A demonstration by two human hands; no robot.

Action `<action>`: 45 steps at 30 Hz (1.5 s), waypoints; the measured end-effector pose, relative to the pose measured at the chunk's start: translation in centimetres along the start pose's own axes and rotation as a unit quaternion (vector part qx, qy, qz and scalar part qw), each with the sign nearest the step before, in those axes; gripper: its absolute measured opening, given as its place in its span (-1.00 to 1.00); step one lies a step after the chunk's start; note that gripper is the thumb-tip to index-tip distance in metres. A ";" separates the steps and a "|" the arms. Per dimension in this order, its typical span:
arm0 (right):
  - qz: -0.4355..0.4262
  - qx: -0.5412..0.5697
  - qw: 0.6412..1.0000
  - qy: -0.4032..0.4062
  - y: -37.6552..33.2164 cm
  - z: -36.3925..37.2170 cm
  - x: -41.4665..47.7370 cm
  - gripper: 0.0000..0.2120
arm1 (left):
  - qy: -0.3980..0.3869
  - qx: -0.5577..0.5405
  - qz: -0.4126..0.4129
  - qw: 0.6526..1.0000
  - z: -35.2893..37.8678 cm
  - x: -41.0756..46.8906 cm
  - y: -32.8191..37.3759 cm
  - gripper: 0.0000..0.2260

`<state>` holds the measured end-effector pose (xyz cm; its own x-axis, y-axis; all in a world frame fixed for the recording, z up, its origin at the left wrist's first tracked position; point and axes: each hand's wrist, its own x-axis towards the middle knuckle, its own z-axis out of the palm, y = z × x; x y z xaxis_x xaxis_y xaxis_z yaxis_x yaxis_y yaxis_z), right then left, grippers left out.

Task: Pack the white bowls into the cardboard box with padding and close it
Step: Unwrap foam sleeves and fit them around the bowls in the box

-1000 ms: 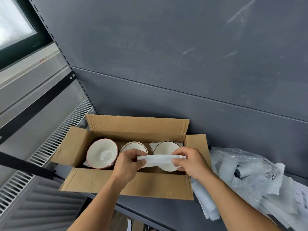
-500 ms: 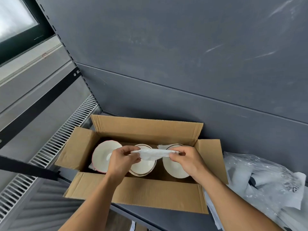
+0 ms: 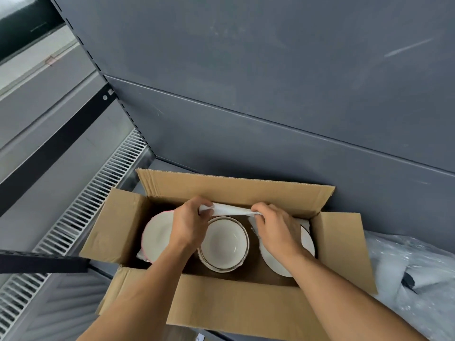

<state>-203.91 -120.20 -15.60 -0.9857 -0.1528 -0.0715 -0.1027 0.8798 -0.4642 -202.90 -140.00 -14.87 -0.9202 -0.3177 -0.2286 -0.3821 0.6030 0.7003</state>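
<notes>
1. Hands. Both hands are inside the open cardboard box, at its far side. The left hand has its fingers curled and pinches the left end of a white padding strip. The right hand is likewise curled and pinches the right end of the strip. The strip is stretched between them, running along the far wall of the box above the far edge of the middle bowl.

2. Bowls. Three white bowls lie in a row in the box.
- The left bowl is tilted, with a pinkish rim, and is partly covered by the left wrist. A scrap of white padding shows under its near edge.
- The middle bowl sits upright between the two forearms and has a brown-gold rim.
- The right bowl is largely hidden under the right hand. More white padding shows at the far right corner beside it.

3. Box. All four flaps are folded outward. The box rests on a dark grey shelf, close to the grey back panel.

4. Surroundings. A clear plastic bag lies just beside the right flap. A white slatted grille runs along the left.
</notes>
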 end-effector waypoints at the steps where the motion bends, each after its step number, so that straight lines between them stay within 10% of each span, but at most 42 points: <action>1: -0.006 -0.025 1.000 0.003 0.0 0.3 0.3 -0.82 | -0.003 0.016 0.003 1.000 0.2 0.3 -0.3 -0.85; 15: 0.049 -0.201 0.977 -0.059 -0.1 4.0 1.6 -0.83 | -0.001 0.395 0.129 0.909 2.4 2.5 -2.0 -0.84; 27: 0.062 -0.204 0.972 -0.103 -0.3 4.8 2.2 -0.70 | -0.212 0.446 0.073 0.866 2.5 5.0 -1.5 -0.78; 45: 0.017 -0.137 0.985 -0.102 0.2 3.4 0.5 -0.67 | -0.153 0.425 0.064 0.890 1.9 3.3 -0.5 -0.78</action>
<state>-204.01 -121.64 -18.73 -0.9450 -0.1828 -0.2713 -0.1289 0.9703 -0.2048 -205.93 -139.94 -17.26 -0.8910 -0.0709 -0.4484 -0.0789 0.9969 -0.0009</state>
